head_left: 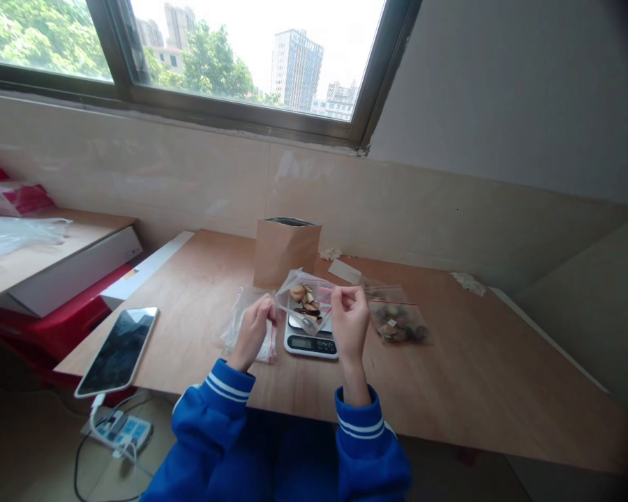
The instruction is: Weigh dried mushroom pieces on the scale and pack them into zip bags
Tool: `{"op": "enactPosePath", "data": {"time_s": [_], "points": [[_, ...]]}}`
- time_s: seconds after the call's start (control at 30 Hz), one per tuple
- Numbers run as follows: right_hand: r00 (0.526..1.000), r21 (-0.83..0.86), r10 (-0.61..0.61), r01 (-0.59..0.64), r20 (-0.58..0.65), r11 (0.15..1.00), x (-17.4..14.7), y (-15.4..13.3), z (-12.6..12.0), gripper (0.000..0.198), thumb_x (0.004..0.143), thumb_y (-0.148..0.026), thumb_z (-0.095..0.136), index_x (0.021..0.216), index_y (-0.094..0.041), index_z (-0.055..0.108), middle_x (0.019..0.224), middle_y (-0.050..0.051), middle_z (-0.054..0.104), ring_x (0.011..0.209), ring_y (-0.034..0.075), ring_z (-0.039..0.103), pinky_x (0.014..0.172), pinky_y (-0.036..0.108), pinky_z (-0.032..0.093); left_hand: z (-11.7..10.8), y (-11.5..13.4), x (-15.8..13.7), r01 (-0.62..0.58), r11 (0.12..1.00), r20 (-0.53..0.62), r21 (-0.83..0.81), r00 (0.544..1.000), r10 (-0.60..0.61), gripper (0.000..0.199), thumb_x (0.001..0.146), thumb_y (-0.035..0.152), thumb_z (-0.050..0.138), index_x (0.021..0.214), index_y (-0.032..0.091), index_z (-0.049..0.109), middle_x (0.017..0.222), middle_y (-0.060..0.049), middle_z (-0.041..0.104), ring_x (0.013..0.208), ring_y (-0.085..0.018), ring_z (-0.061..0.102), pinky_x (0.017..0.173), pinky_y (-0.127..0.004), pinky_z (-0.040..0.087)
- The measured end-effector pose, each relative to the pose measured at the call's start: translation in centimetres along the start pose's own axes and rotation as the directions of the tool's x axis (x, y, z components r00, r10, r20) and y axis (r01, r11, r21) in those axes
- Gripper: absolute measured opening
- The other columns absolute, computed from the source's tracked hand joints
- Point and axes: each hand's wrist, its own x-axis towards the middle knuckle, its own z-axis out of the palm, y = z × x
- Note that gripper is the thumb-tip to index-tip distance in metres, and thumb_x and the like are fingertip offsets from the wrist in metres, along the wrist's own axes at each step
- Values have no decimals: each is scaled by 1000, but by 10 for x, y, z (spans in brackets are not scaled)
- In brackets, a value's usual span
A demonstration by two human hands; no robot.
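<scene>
Both hands pinch a clear zip bag [321,322] over a small kitchen scale [310,344]. Brown dried slices [304,298] show in the bag. My left hand [253,329] grips its left side with fingers closed, and my right hand [349,315] holds the red-striped edge at the right. The scale's dark display faces me; what its digits read is too small to tell. Just left of the scale lies a stack of clear zip bags [266,348]. To the right, a filled zip bag [398,323] of brown dried pieces rests on the table.
Behind the scale stands an open brown paper pouch [287,251]. A white card [344,271] lies beside it. On the left table edge a phone [118,352] is plugged into a charging cable, with a power strip [123,431] below. A side table [84,233] holds plastic bags.
</scene>
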Motion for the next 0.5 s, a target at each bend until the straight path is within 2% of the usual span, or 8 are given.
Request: {"op": "enactPosePath", "data": {"time_s": [0.1,0.13,0.2,0.27,0.33,0.4,0.43,0.5], "points": [[999,33,-13,12,37,999,-1,-8,16,25,86,-46,54,84,-24,42,84,6,71,63,18,69,55,28,56,15,-19,10,78,978,-127,-191,987,-103,31,89,48,47,80,19,55,83,-3,61,81,-15,60,74,-26,49],[999,27,-12,11,48,1000,-1,-7,22,24,88,-46,52,86,-24,41,83,5,71,60,17,68,53,28,55,20,-24,14,119,954,-115,-274,981,-155,34,88,51,48,90,19,57,91,-5,64,87,-16,62,77,-27,49],[996,-46,-25,28,83,999,-2,-1,31,21,90,-43,49,87,-23,42,80,4,68,57,16,66,53,28,54,28,-32,22,216,875,-2,-434,971,-240,48,87,61,44,104,18,59,97,-8,67,91,-18,64,78,-30,51],[990,-175,-74,94,116,980,-3,7,37,16,90,-38,50,90,-23,46,84,5,66,66,18,66,60,30,54,32,-37,29,303,794,100,-526,950,-297,61,85,68,38,109,16,60,92,-9,69,86,-20,67,74,-32,53],[976,-307,-186,212,114,928,-5,13,41,13,88,-31,53,95,-21,50,95,9,63,82,21,65,71,34,54,31,-43,34,334,756,92,-562,934,-345,65,84,70,39,109,14,61,84,-8,70,80,-21,68,69,-32,54],[937,-371,-306,348,168,861,-6,15,45,10,88,-24,51,97,-21,53,101,10,59,92,22,61,81,36,52,28,-50,38,314,748,26,-584,929,-369,61,83,67,44,106,13,63,82,-7,70,79,-20,68,70,-31,54],[909,-369,-337,408,243,835,-6,15,48,9,89,-21,48,95,-21,55,100,9,57,93,21,60,85,35,51,27,-54,39,297,747,-2,-594,929,-371,58,84,64,46,104,13,63,83,-7,71,81,-19,68,72,-30,54],[843,-340,-317,480,435,809,-5,16,56,18,90,-15,42,91,-22,58,98,8,57,91,19,59,87,33,50,24,-62,42,258,749,-48,-610,932,-360,53,83,60,50,101,13,64,87,-7,71,85,-19,68,76,-29,54]]}}
